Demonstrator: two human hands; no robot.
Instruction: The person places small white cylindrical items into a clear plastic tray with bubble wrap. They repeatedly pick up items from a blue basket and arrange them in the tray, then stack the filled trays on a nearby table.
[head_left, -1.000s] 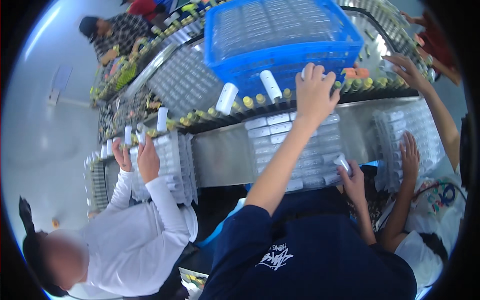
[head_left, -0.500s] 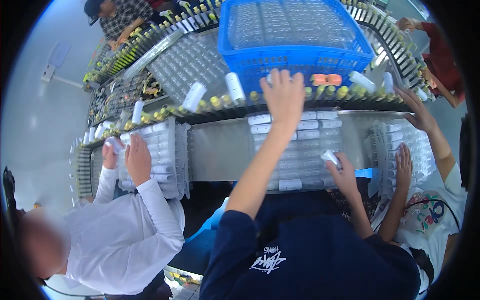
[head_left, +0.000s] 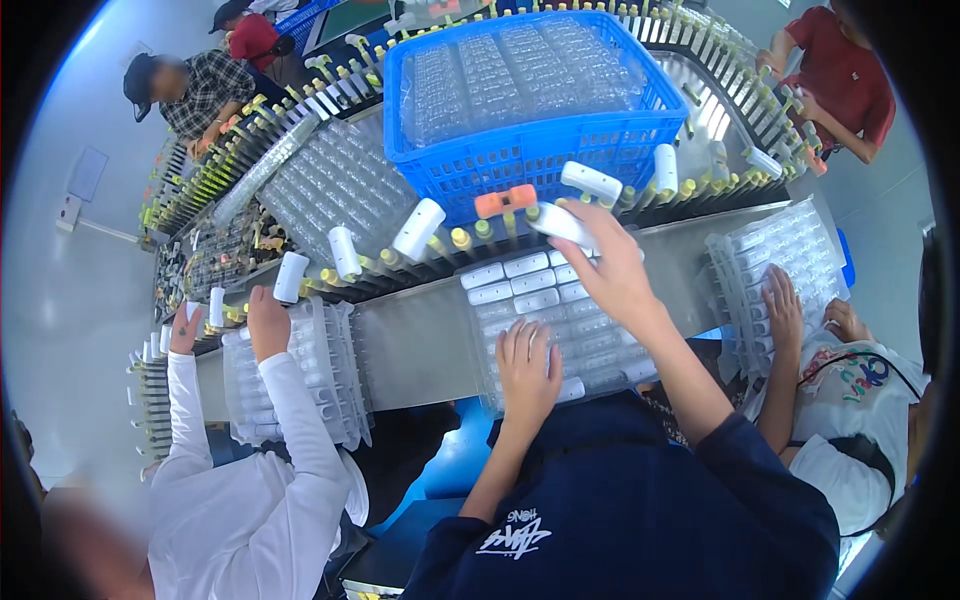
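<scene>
My right hand (head_left: 618, 265) reaches to the row of yellow-tipped pegs, its thumb and fingers closed around a white oblong casing (head_left: 562, 226). The casing is tilted, its left end by a peg top. My left hand (head_left: 528, 375) lies palm down over the clear plastic tray (head_left: 598, 345) in front of me, fingers stretched and lightly bent. I see nothing in it, though its underside is hidden. White casings (head_left: 527, 284) fill cells along the tray's far rows, and others lie near its front edge. An orange piece (head_left: 506, 201) sits on pegs left of the held casing.
Behind the pegs stands a blue crate (head_left: 530, 150) stacked with clear trays. More white casings (head_left: 419, 229) sit on pegs. A metal bench (head_left: 415, 340) runs under the trays. Co-workers in a white sleeve (head_left: 325, 430) and a white printed shirt (head_left: 865, 390) work at trays on either side.
My left hand has drawn back from the pegs to the tray. My right hand has gone from the tray out to the pegs and grips a casing there. The view has shifted.
</scene>
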